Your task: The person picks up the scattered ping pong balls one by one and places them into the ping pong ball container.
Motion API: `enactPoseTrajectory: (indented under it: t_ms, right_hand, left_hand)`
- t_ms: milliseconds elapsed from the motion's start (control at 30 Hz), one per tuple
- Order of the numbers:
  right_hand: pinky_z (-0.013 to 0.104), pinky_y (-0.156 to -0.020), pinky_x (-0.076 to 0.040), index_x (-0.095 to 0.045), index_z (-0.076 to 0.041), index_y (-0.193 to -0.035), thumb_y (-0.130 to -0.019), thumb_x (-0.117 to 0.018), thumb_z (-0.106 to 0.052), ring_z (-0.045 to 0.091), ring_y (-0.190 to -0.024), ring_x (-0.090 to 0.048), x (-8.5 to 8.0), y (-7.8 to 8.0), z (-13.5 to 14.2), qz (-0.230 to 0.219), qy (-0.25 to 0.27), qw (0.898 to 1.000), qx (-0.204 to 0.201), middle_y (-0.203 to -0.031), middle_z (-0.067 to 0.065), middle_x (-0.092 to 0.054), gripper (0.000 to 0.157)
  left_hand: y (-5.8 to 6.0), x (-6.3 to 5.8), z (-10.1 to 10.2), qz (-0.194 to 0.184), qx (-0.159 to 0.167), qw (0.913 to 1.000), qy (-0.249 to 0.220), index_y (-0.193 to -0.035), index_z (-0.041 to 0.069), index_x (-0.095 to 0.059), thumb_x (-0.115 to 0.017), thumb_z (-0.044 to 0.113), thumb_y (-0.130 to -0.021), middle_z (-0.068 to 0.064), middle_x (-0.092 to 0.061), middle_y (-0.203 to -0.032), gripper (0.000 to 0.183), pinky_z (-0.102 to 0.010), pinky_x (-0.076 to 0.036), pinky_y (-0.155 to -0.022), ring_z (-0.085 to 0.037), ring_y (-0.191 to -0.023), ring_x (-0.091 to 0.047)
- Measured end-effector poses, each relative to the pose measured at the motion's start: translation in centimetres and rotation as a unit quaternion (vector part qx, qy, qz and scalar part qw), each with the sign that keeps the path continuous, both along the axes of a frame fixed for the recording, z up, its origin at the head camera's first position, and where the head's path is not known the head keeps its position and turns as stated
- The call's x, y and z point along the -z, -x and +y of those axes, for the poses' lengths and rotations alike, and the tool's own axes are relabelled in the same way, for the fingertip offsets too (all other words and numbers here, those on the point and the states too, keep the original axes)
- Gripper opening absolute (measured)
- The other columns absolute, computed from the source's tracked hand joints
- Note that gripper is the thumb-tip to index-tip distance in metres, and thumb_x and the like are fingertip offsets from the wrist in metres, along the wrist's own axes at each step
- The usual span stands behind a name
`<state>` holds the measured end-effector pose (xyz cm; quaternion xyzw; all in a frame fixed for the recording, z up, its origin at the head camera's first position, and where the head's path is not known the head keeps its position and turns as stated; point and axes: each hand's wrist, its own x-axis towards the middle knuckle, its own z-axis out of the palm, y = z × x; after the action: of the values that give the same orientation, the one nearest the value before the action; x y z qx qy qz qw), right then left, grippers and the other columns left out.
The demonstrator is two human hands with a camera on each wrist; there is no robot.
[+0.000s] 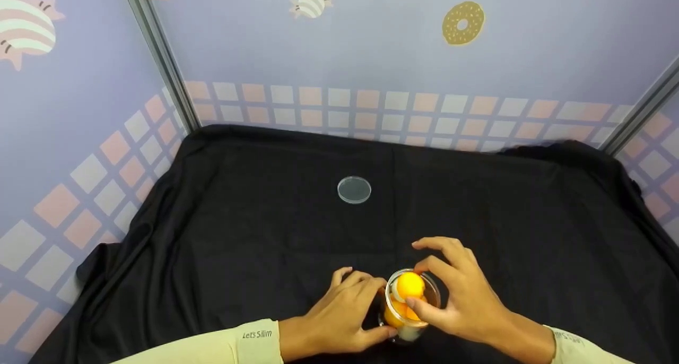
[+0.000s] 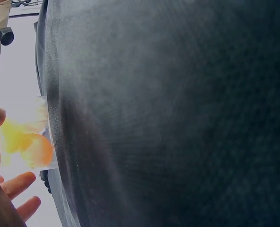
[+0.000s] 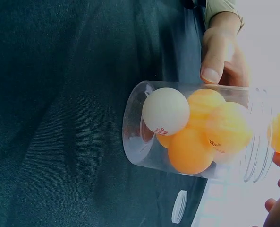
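Note:
A clear plastic jar (image 1: 436,300) with a threaded mouth stands on the black cloth, its top uncovered. My left hand (image 1: 342,316) holds its side between thumb and fingers. Over the mouth, my right hand (image 1: 467,295) pinches an orange ping-pong ball (image 1: 410,284) between thumb and index finger, other fingers raised. Through the wall, the right wrist view shows a white ball (image 3: 166,111) and several orange balls (image 3: 190,150) inside. The left wrist view catches only glare-washed orange balls (image 2: 37,151) beside the left fingers.
A round clear lid (image 1: 354,190) lies flat on the black cloth (image 1: 254,210), beyond the jar. Purple panels with a pink-and-white tile pattern (image 1: 366,109) stand behind the cloth and along its sides. Folds bunch at the cloth's left edge.

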<state>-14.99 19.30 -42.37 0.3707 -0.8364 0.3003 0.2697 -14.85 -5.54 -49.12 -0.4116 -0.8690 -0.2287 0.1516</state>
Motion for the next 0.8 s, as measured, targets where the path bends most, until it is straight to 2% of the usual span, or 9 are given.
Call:
enactPoseTrajectory:
  t_ms: [533,800]
  right_hand:
    - [0.044,-0.084,-0.039,-0.067,-0.026,-0.094,-0.068,-0.086,-0.033,0.021,-0.116,-0.055,0.10,-0.28,-0.25,-0.002,-0.005,1.000,0.001,-0.136,-0.001,-0.059,0.033]
    - [0.045,-0.085,-0.038,-0.068,-0.025,-0.093,-0.073,-0.084,-0.034,0.018,-0.117,-0.054,0.29,-0.29,-0.17,-0.013,0.000,1.000,-0.001,-0.136,-0.002,-0.058,0.027]
  left_hand:
    - [-0.08,0.01,-0.02,0.003,0.001,1.0000,-0.001,-0.131,0.015,-0.053,-0.062,0.064,-0.092,0.003,-0.068,-0.115,0.064,-0.060,-0.041,-0.101,-0.012,-0.112,-0.058]
    - [-0.08,0.00,-0.06,0.002,0.002,1.0000,0.002,-0.132,0.014,-0.053,-0.061,0.065,-0.093,0.003,-0.068,-0.116,0.065,-0.060,-0.041,-0.102,-0.012,-0.112,-0.058]
